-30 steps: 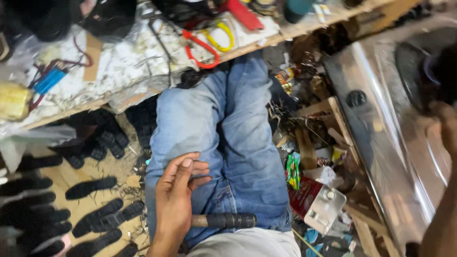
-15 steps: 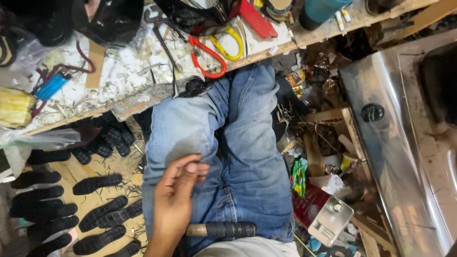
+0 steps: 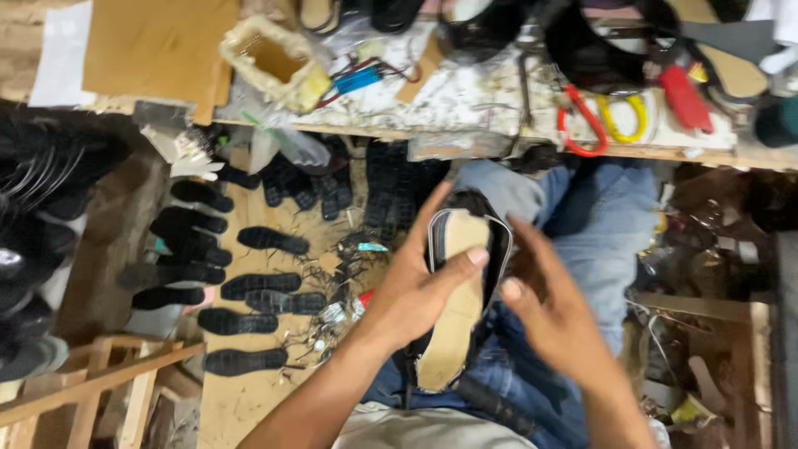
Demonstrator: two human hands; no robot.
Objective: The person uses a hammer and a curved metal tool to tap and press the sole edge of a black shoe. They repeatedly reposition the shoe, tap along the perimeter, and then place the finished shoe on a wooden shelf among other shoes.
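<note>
Seen from above, a seated person in blue jeans (image 3: 619, 224) holds a shoe (image 3: 461, 291) sole-side up over the lap, at the centre of the frame. The left hand (image 3: 416, 287) grips it from the left, thumb pressed across the tan insole and the other fingers wrapped around the dark edge, clamped on the shoe. The right hand (image 3: 557, 320) hovers just to the right of it, fingers spread apart and slightly curled; the picture is blurred there, and whether the thumb tip touches the shoe's rim cannot be told.

A dark cylindrical handle (image 3: 495, 407) lies across the lap just below the shoe, at the bottom centre.

On the wooden floor (image 3: 249, 391) at centre left, a scatter of black rubber soles (image 3: 249, 287) lies in loose rows, near the left forearm.

Along the top of the frame runs a stained workbench (image 3: 465, 100), carrying red-handled pliers (image 3: 578, 125), a yellow-handled tool (image 3: 623, 120) beside them, a blue lighter-shaped object (image 3: 357, 81) and a sheet of brown cardboard (image 3: 158, 41) at upper left. A pale wooden frame (image 3: 100, 382) stands at lower left.
</note>
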